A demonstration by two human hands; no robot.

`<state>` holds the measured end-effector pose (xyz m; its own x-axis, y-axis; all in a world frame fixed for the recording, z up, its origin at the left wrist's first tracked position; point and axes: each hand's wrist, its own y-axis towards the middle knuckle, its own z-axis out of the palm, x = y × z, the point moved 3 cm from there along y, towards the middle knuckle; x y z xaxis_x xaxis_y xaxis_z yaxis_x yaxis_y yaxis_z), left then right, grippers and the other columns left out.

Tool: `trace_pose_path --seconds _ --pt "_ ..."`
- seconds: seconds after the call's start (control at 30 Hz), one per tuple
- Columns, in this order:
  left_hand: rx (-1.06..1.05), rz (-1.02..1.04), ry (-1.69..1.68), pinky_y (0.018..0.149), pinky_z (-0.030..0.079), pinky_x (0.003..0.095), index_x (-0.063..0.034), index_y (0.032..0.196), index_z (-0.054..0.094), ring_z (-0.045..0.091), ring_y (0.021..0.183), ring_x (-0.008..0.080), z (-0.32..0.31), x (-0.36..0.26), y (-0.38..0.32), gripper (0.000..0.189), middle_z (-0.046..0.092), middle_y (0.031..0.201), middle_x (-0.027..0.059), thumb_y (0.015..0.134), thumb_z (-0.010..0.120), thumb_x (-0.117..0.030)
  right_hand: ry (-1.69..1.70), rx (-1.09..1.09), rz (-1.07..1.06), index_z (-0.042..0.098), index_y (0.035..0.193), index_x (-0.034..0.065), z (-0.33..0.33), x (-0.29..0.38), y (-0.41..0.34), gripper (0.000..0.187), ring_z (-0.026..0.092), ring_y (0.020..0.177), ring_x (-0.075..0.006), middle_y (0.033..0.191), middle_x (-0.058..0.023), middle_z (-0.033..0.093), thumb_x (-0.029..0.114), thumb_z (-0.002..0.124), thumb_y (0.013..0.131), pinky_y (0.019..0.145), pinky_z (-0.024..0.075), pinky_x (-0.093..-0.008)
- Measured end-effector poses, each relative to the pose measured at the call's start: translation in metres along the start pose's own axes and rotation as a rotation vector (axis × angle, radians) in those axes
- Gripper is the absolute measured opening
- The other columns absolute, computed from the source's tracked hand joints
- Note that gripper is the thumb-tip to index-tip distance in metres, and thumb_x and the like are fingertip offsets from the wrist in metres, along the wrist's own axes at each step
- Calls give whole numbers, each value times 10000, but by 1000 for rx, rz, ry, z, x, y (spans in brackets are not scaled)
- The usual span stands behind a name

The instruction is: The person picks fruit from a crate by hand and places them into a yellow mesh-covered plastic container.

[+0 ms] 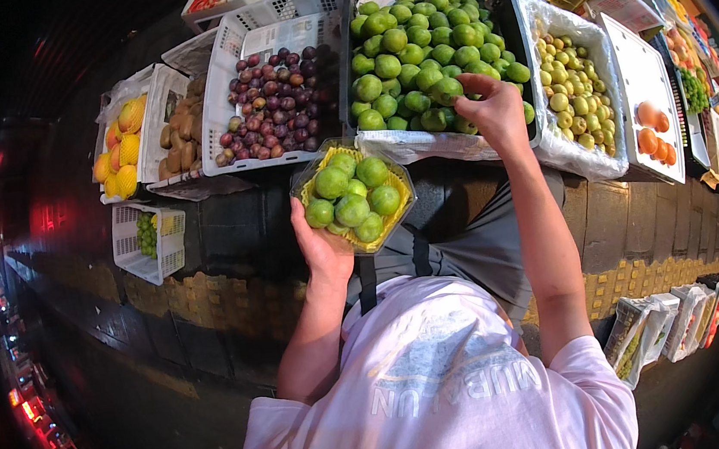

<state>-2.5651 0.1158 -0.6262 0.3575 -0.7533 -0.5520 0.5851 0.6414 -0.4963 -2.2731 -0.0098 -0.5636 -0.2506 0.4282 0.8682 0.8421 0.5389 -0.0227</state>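
Note:
My left hand (326, 247) holds a clear plastic tray (409, 192) by its lower left side. Inside it, several green plums (352, 210) rest on a yellow foam net liner (368, 247). My right hand (493, 111) reaches over a dark crate (511, 15) heaped with loose green plums (411, 57). Its thumb and index finger are on a green plum (446, 91) at the front of the heap. The other fingers are partly hidden behind the hand. Newspaper (423, 143) covers the crate's front edge.
Left of the dark crate stand a white crate (288, 161) of purple plums, a box of kiwifruit (179, 135) and mangoes (125, 146). A low basket (171, 259) of grapes sits on the pavement. To the right are small yellow-green fruits (573, 87) and a white box (643, 67) with orange fruits.

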Motion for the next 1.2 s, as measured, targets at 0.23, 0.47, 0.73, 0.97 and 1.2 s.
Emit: trace_pose_path --seconds 0.23,0.47,0.73,0.97,1.2 --pt "39 6 9 1096 423 449 -80 1469 458 526 1302 283 7 0 1 703 528 1441 97 995 437 -598 1241 381 228 381 1509 17 12 11 -19 603 669 1123 -338 1279 -219 630 118 584 951 825 613 -319" --pt "13 1 10 1091 428 452 -79 1465 465 530 1301 289 7 2 3 698 529 1446 95 993 446 -594 1215 317 183 459 1446 -24 8 27 -24 511 705 1042 -339 1216 -224 655 67 554 952 818 625 -326" --pt "26 -42 -45 1108 409 451 -99 1458 476 517 1307 284 6 2 4 692 531 1439 86 983 471 -603 1080 232 204 547 1363 -52 16 21 -25 460 735 887 -271 1105 -176 705 125 657 953 727 605 -303" --pt "30 -38 -51 1114 403 446 -88 1455 475 511 1312 281 3 6 5 687 526 1443 87 992 456 -595 987 116 235 573 1337 -51 10 9 -16 441 741 821 -239 1090 -155 710 126 663 944 658 598 -267" --pt "39 -53 -65 1102 416 437 -79 1442 474 506 1311 274 7 6 3 675 522 1429 86 995 469 -585 796 45 251 630 1296 16 -13 19 8 400 723 783 -141 1026 -71 721 172 698 934 630 579 -237"
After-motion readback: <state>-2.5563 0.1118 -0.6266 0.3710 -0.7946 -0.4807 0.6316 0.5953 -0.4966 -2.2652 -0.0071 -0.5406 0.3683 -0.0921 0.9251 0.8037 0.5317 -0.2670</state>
